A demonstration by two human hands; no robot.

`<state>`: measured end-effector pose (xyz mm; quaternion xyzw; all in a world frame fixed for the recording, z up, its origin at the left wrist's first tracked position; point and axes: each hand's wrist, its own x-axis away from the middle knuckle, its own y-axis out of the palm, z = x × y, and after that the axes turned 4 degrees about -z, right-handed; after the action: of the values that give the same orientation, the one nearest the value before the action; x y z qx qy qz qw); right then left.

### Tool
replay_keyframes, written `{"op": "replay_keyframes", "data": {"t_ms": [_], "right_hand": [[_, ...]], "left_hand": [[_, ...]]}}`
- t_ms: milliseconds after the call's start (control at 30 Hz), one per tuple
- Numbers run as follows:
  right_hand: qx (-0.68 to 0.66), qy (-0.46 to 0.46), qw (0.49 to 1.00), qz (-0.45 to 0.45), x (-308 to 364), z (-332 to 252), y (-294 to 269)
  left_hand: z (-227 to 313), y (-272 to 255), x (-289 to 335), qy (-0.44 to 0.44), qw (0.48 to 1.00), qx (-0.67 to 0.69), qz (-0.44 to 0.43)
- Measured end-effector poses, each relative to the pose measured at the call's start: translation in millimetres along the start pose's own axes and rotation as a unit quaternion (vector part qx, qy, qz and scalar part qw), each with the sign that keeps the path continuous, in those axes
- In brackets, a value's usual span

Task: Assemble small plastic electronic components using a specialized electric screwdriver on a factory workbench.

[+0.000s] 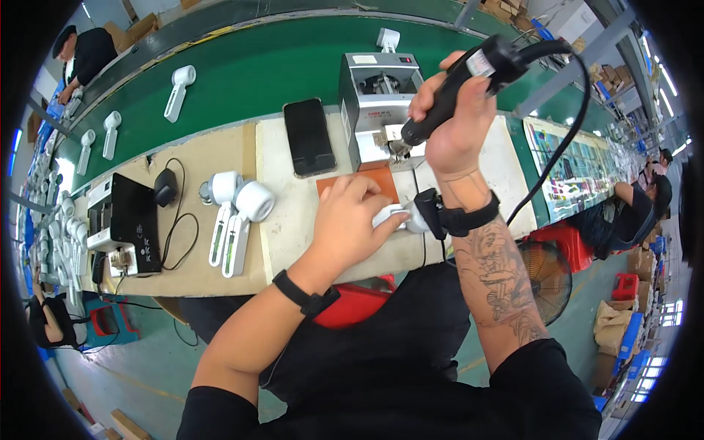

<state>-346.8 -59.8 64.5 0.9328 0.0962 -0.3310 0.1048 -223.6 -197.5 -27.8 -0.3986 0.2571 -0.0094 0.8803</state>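
My right hand (462,125) is wrapped round a black electric screwdriver (458,92), raised over the bench with its cable curving off to the right. The screwdriver's tip points down at the outlet of a grey screw feeder (363,110); whether it touches a screw there, I cannot tell. Low over an orange mat (378,178), my left hand (350,220) grips a white handheld piece with a rounded end (416,220). My right wrist partly covers that end. To the left, two white round-headed units (233,213) lie with opened handles showing green strips inside.
A black phone (309,138) lies left of the feeder. Farther left stands a second black-and-white machine (125,224) with cables. Beyond the bench runs a green conveyor (242,73) carrying white units. Co-workers sit at both sides; a floor fan (543,279) stands to the right.
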Motion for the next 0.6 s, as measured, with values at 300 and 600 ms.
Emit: {"op": "replay_keyframes", "data": {"t_ms": [300,600], "right_hand": [[0.000,0.088,0.996,0.022,13.1,23.6,-19.4],[-0.089,0.156,0.983,0.035,36.5,6.5,-27.0]], "left_hand": [[-14.3,5.9,-15.9,-0.046,0.998,0.024,-0.037],[-22.6,20.9,-22.0,-0.057,0.998,-0.006,-0.029]]}}
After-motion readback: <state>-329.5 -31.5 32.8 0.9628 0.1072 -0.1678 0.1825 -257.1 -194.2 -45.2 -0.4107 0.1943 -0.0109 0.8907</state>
